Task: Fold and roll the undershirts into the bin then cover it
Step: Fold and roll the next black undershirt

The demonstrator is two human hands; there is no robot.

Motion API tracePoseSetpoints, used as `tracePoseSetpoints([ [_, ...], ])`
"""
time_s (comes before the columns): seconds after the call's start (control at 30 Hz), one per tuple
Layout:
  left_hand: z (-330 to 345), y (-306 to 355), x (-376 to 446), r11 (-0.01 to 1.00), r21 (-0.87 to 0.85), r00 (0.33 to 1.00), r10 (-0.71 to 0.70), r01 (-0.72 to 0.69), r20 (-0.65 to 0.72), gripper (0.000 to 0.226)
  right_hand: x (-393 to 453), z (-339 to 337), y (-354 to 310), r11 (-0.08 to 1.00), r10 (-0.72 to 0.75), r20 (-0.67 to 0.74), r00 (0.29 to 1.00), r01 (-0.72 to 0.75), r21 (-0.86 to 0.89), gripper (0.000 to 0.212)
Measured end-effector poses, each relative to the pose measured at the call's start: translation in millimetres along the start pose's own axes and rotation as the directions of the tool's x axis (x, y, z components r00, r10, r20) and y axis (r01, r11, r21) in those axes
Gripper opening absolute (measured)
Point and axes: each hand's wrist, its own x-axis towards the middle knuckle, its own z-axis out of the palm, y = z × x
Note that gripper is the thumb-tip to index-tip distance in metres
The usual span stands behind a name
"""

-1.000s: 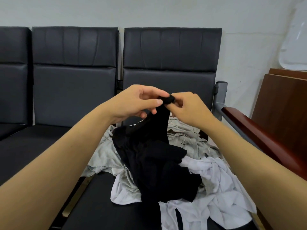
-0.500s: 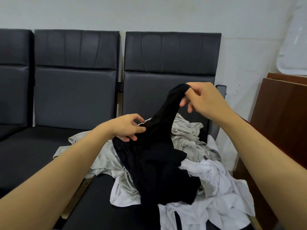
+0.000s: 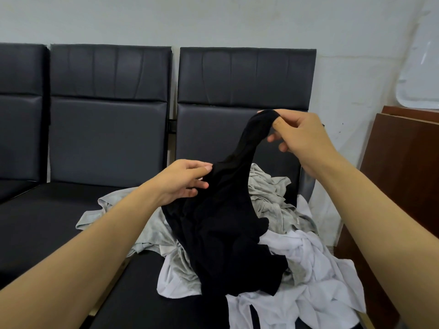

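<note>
Right hand [image 3: 299, 136] raised before the right seat back [image 3: 247, 77], pinching the strap end of the black shirt [image 3: 225, 233] between thumb and fingers, strap drawn up taut and slanting down to the left

Left hand [image 3: 183, 181] lower and further left, thumb on top and fingers curled beneath, gripping the black shirt's upper edge where the strap widens into the body

Rest of the black shirt hanging down in folds, lower part lying crumpled on top of the pile, reaching toward the seat's front edge

Beneath and around it a heap of grey shirts [image 3: 273, 198] and white shirts [image 3: 308, 269], tangled, resting on the right seat [image 3: 147, 302] of a row of dark padded chairs; grey cloth spilling left across the gap onto the middle seat [image 3: 59, 217], white cloth spread toward the right and near edge

Both forearms bare, stretching in from the bottom corners

Pale wall [image 3: 213, 17] behind the chairs; brown wooden panel [image 3: 401, 176] standing at the right, just beside the pile's far side; a whitish curved thing [image 3: 420, 74] leaning on the wall above the panel, too little in view to tell what
</note>
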Motion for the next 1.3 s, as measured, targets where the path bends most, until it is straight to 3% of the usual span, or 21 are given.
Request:
tracePoseSetpoints([
  [0.1, 1, 5, 2, 0.991, -0.137, 0.998, -0.013, 0.005, -0.061, 0.019, 4, -4, 2, 0.992, 0.078, -0.014, 0.997, -0.076, 0.102, 0.023],
  [0.17, 0, 9, 2, 0.989, -0.135, 0.988, 0.035, -0.056, -0.151, 0.017, 6, -7, 3, 0.982, 0.11, -0.022, 0.994, -0.105, 0.158, 0.022],
  [0.27, -3, 19, 1, 0.954, 0.198, 0.892, 0.283, -0.224, -0.352, 0.012, 9, -10, 4, 0.976, 0.119, -0.054, 0.991, -0.107, 0.188, 0.021],
  [0.37, -11, 33, -8, 0.806, 0.522, 0.76, 0.519, -0.281, -0.392, 0.015, 9, -12, 3, 0.977, 0.112, -0.109, 0.988, -0.09, 0.192, 0.02],
  [0.6, -35, 47, -17, 0.714, 0.647, 0.659, 0.625, -0.267, -0.418, 0.017, 7, -16, -9, 0.968, 0.117, -0.199, 0.973, -0.068, 0.241, 0.021],
  [0.73, -45, 53, -20, 0.641, 0.761, 0.605, 0.648, -0.106, -0.461, 0.016, 5, -17, -19, 0.959, 0.153, -0.206, 0.966, -0.096, 0.265, 0.023],
  [0.8, -46, 59, -20, 0.676, 0.729, 0.648, 0.605, -0.111, -0.462, 0.016, 5, -16, -23, 0.956, 0.168, -0.194, 0.967, -0.112, 0.272, 0.023],
  [0.87, -44, 62, -19, 0.774, 0.597, 0.731, 0.53, -0.21, -0.43, 0.017, 6, -15, -26, 0.942, 0.204, -0.143, 0.968, -0.155, 0.296, 0.025],
  [0.97, -37, 67, -17, 0.951, 0.198, 0.867, 0.3, -0.238, -0.398, 0.021, 5, -15, -33, 0.902, 0.249, -0.048, 0.967, -0.214, 0.374, 0.031],
  [1.03, -33, 71, -17, 0.985, -0.047, 0.935, 0.142, -0.166, -0.324, 0.022, 3, -17, -37, 0.867, 0.257, 0.014, 0.966, -0.236, 0.439, 0.033],
  [1.17, -29, 73, -21, 0.982, -0.151, 0.954, 0.067, -0.115, -0.291, 0.022, 1, -21, -47, 0.802, 0.263, 0.113, 0.958, -0.282, 0.526, 0.03],
  [1.3, -24, 73, -27, 0.986, -0.15, 0.96, 0.023, -0.067, -0.28, 0.022, 3, -21, -51, 0.839, 0.242, 0.085, 0.967, -0.252, 0.483, 0.024],
])
